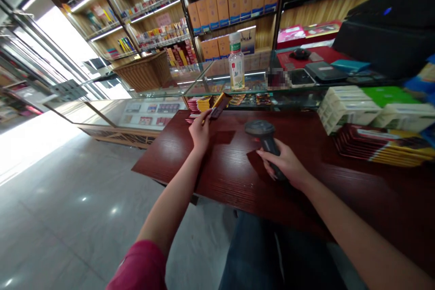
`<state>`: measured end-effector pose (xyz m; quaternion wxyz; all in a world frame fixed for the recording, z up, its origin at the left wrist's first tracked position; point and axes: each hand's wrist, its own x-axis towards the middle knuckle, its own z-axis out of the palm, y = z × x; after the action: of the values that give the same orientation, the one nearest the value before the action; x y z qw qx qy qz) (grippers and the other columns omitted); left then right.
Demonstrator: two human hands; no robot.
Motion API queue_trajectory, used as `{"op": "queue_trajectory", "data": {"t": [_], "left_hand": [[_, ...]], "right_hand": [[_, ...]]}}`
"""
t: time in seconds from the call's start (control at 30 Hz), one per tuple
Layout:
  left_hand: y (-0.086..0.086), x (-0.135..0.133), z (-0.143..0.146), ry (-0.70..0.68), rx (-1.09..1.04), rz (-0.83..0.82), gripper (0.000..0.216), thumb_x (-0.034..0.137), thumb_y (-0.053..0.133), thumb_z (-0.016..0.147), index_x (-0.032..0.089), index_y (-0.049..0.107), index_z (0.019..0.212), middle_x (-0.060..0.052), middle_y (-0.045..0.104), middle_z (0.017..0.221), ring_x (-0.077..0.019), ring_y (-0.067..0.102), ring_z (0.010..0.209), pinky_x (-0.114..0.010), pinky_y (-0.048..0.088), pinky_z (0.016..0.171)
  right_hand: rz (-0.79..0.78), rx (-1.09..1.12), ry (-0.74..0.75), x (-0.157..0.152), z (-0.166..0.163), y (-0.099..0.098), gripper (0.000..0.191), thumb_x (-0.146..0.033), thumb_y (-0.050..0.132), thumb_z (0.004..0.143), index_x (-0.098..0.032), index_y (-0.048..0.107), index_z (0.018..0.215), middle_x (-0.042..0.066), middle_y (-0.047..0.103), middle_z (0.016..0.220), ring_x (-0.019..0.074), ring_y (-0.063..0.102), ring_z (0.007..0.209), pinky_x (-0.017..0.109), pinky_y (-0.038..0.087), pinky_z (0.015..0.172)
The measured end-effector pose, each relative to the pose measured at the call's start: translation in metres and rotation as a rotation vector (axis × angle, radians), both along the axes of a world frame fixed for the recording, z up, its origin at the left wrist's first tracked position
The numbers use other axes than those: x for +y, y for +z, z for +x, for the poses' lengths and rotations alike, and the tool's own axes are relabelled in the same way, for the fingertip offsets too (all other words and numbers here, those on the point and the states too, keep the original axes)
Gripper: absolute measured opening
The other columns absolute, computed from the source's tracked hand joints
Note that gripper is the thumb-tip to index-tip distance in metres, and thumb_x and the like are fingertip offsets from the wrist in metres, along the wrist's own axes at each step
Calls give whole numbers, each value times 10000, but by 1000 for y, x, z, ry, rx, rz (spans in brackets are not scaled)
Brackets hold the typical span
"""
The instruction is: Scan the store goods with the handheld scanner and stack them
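Observation:
My left hand [200, 132] is closed on the near end of a small flat packet [220, 105], dark with yellow edges, which it holds tilted above the wooden table [231, 176]. Just behind that hand, a stack of similar red and yellow packets [200, 103] lies at the table's far left corner. Wrapped round the handle of a black barcode scanner [268, 138] are the fingers of my right hand [283, 161]. The scanner's head points up and left, a short way from the packet. What is printed on the packet is too blurred to read.
Several red and yellow packets [384, 145] are stacked at right, beside white and green boxes [350, 106]. A glass display case [204, 79] borders the table's far edge, with a drink bottle [237, 63] on top. A phone [301, 78] and mouse [301, 53] lie farther right.

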<state>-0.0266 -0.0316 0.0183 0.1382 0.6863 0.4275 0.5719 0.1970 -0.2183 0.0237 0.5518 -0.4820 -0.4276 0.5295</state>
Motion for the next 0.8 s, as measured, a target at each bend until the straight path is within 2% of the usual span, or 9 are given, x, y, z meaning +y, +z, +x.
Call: {"op": "queue_trajectory", "data": {"t": [0.07, 0.13, 0.23, 0.3, 0.43, 0.57, 0.67, 0.8], "left_hand": [[5, 8, -31, 48, 121, 119, 272, 219, 580, 1012, 235, 760, 1216, -45, 779, 1239, -203, 724, 1173, -327, 555, 1074], [6, 17, -63, 32, 269, 176, 265, 217, 587, 1011, 229, 756, 1215, -60, 779, 1236, -202, 728, 1160, -332, 570, 1061], [-1, 29, -98, -37, 443, 183, 275, 201, 576, 1013, 236, 756, 1218, -65, 773, 1253, -205, 726, 1180, -354, 571, 1082], [-8, 36, -108, -55, 496, 163, 318, 167, 555, 1010, 253, 744, 1251, -57, 748, 1312, -210, 695, 1253, -379, 546, 1129], [-15, 49, -106, -24, 609, 54, 493, 30, 503, 954, 273, 699, 1336, -44, 674, 1437, -219, 557, 1435, -435, 464, 1218], [-15, 51, -98, 38, 730, 33, 602, -34, 438, 923, 205, 615, 1446, -92, 557, 1561, -227, 395, 1549, -478, 331, 1296], [-16, 45, -93, 41, 775, 55, 609, 3, 426, 951, 211, 558, 1508, -84, 533, 1585, -211, 392, 1552, -426, 351, 1289], [-18, 42, -89, 13, 815, -11, 603, 46, 440, 966, 251, 547, 1523, -59, 564, 1563, -206, 448, 1518, -386, 391, 1265]], "right_hand": [[-14, 23, -2, -1, 2, 0, 550, -487, 823, 744, -199, 593, 1151, -103, 490, 430, 111, 403, 292, 224, 326, 310], [-23, 42, 3, -2, 4, 2, 570, -488, 820, 749, -190, 582, 1172, -97, 511, 455, 103, 411, 309, 210, 332, 317], [-48, 65, 20, -3, 5, 3, 546, -475, 824, 749, -197, 588, 1156, -95, 511, 474, 98, 404, 324, 205, 347, 319], [-59, 78, 16, -4, 5, 3, 523, -463, 825, 752, -205, 593, 1143, -94, 502, 473, 99, 394, 326, 207, 353, 322], [-80, 100, -7, -5, 5, 3, 542, -454, 845, 732, -219, 589, 1148, -82, 506, 487, 100, 395, 343, 207, 360, 332], [-130, 75, -3, -4, 6, 4, 504, -480, 868, 703, -237, 592, 1047, -64, 514, 500, 102, 403, 353, 207, 354, 328], [-151, 55, 0, -3, 8, 4, 499, -481, 878, 693, -244, 611, 1042, -58, 510, 497, 111, 418, 360, 211, 363, 327], [-157, 73, -4, -2, 8, 2, 523, -458, 888, 683, -240, 641, 1090, -53, 528, 517, 111, 426, 360, 214, 366, 319]]}}
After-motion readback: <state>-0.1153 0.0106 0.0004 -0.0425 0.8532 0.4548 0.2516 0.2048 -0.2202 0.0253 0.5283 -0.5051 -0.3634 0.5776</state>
